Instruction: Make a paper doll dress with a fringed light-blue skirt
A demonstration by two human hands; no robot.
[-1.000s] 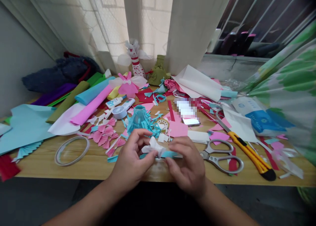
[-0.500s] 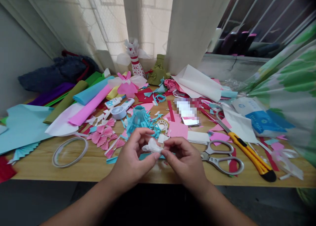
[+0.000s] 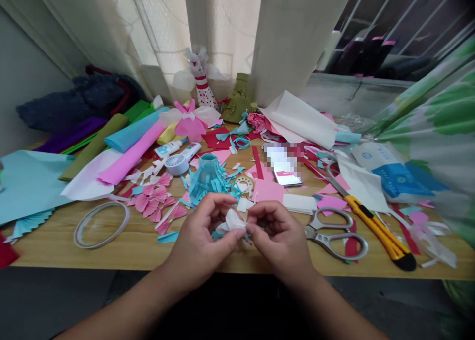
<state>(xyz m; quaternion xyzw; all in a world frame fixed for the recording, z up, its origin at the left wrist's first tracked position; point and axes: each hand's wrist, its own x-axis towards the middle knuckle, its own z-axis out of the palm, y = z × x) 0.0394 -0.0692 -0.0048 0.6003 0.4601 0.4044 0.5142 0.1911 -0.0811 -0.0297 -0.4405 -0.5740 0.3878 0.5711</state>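
A small piece of crumpled white paper (image 3: pixel 234 220) is held between my two hands, above the front of the table. My left hand (image 3: pixel 204 238) grips it from the left, thumb in front and fingers curled behind. On the other side my right hand (image 3: pixel 280 238) pinches its right end between thumb and fingertips. Just beyond my left fingers stands a blue fringed paper dress shape (image 3: pixel 208 176). Grey-handled scissors (image 3: pixel 336 231) lie right of my right hand, their blades hidden behind it.
A yellow box cutter (image 3: pixel 378 231) lies at the right, a tape roll (image 3: pixel 128 221) at the left. Farther back are a small fan (image 3: pixel 177 165), a glue bottle (image 3: pixel 170 147), a lit phone (image 3: pixel 284 167), rolled pink paper (image 3: pixel 129 154) and a wipes pack (image 3: pixel 397 174). Paper scraps litter the table.
Both hands stay closed on the white paper, which has turned slightly and shows a more upright fold. The camera view has shifted a little.
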